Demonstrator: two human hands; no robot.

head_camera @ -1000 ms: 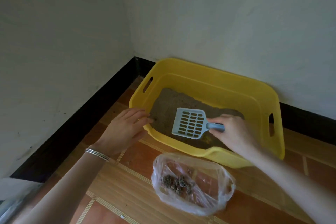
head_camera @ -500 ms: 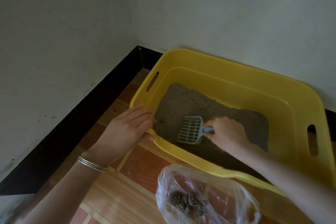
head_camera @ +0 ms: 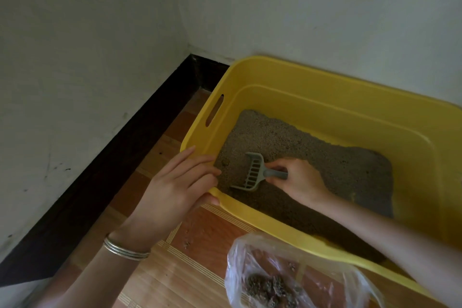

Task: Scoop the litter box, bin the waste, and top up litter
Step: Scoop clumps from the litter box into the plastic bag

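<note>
Nearest the viewer, at the bottom edge, lies one clear, crinkled plastic bag (head_camera: 297,272) on the tiled floor (head_camera: 190,232), its mouth open upward. Inside sits a small heap of dark clumped waste (head_camera: 268,287); the separate clumps cannot be counted.

Just beyond the bag stands one yellow plastic litter box (head_camera: 325,97), a rectangular tub with rounded corners, pushed into the corner of two pale walls (head_camera: 87,45) edged with a dark skirting board (head_camera: 105,177). One slot handle shows on its left end.

The left hand (head_camera: 172,190), with a pair of thin silver bangles (head_camera: 125,250) on the wrist, rests on the near left corner of the box. Its fingers lie extended over the rim and the thumb presses the outer wall, steadying the tub rather than holding anything loose.

Inside, the right hand (head_camera: 300,180) is closed around the short handle of one grey plastic slotted scoop (head_camera: 252,172). The scoop stands on edge with its lip dug into the grey-brown granular litter (head_camera: 312,155), close to the near left corner and just beside the left fingertips. No waste is visible in it.

The step in hand appears to be scooping, with some waste already bagged. The next move probably calls for drawing the scoop through the litter, lifting and shaking so clean grains fall through the slots, then carrying any clump over the near rim to the bag. No fresh litter supply is in view.
</note>
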